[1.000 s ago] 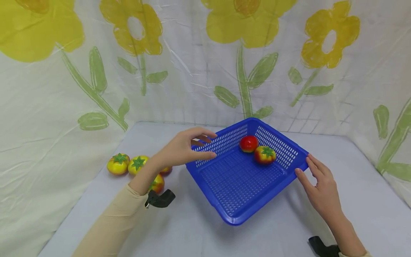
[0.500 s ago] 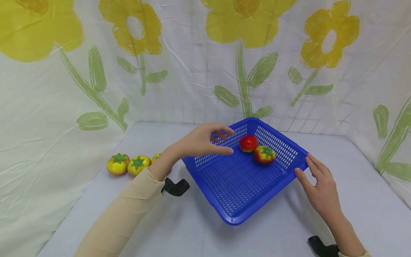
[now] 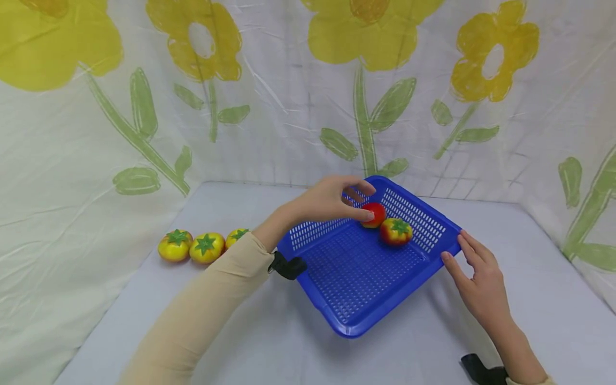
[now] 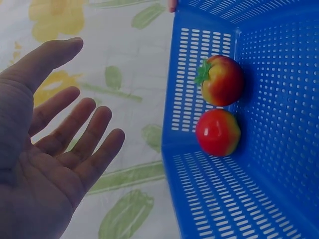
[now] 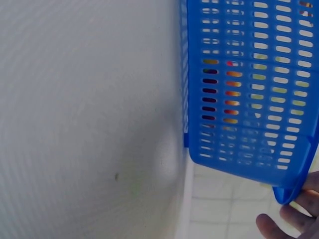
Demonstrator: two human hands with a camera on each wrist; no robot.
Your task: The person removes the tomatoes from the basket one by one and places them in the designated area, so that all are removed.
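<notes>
A blue plastic basket (image 3: 356, 267) stands at an angle on the white table. Inside, near its far corner, a red toy tomato (image 4: 218, 132) sits beside a red-yellow one (image 3: 396, 232) with a green star-shaped top. My left hand (image 3: 327, 200) hangs above the basket's left wall, fingers loosely bent, holding nothing. Its thumb overlaps the red tomato in the head view, but the left wrist view shows the hand apart from both tomatoes. My right hand (image 3: 483, 286) touches the basket's right corner with fairly straight fingers, the thumb near the rim.
Left of the basket lie several yellow toy tomatoes (image 3: 207, 247) with green tops, partly hidden by my left sleeve (image 3: 207, 310). A white cloth (image 3: 289, 123) painted with yellow flowers hangs behind and beside the table.
My left hand has moved right and slightly up, from the basket's left corner to over its left wall near the red tomato. The right hand and the basket have stayed put.
</notes>
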